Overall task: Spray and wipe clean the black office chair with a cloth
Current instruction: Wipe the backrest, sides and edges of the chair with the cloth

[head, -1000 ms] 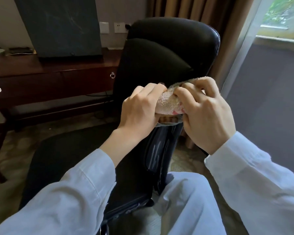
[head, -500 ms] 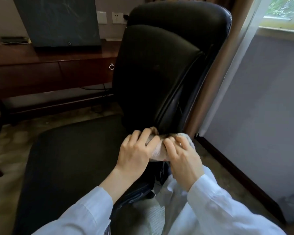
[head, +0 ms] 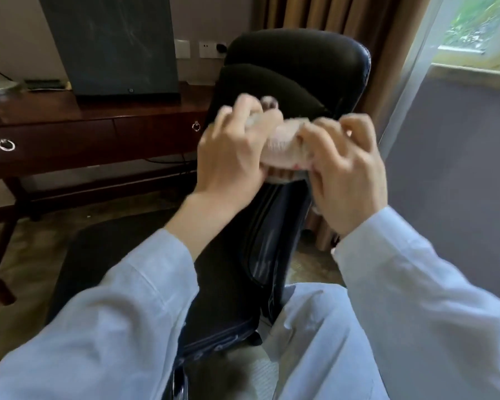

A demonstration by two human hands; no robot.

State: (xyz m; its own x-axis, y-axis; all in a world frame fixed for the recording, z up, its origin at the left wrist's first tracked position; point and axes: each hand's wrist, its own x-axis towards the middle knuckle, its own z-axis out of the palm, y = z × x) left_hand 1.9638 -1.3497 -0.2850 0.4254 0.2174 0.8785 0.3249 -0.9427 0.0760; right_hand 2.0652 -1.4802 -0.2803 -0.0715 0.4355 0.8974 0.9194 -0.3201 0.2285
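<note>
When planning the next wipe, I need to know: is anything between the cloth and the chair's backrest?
Nothing visible does. The left hand and right hand both grip the bunched cloth directly in front of the chair backrest; blur hides whether cloth and chair touch.

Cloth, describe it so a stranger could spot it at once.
Find the black chair by the curtain. In front of its backrest, the left hand and right hand grip the cloth bunched between them. It is the only fuzzy, pinkish-beige thing there.
</note>
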